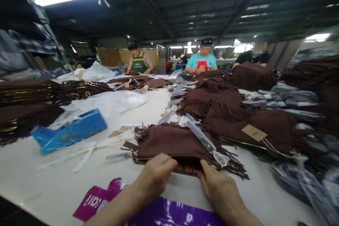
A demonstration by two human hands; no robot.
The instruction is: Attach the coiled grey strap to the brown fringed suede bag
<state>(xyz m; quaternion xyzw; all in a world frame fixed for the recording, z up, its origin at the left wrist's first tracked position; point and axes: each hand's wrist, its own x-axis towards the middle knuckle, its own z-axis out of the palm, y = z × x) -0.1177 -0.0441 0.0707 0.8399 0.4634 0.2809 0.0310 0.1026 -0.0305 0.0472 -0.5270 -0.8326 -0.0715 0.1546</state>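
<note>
Brown fringed bag [172,141], zipped edge parted, lying on the white desk [53,190]; left hand [160,169] and right hand [219,185] both clamped on the opening's rim; blue tape dispenser [71,130] to the left, tagged bag [278,127] to the right

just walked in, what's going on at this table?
A person has a brown fringed bag flat on the white table, its zip open and red-patterned lining showing. The left grip is curled on the opening's edge; the right grip is at the opening too, though whether it pinches is hard to tell. A blue tape dispenser sits to the left, purple packaging in front. More brown bags lie beyond, with three co-workers farther back.
</note>
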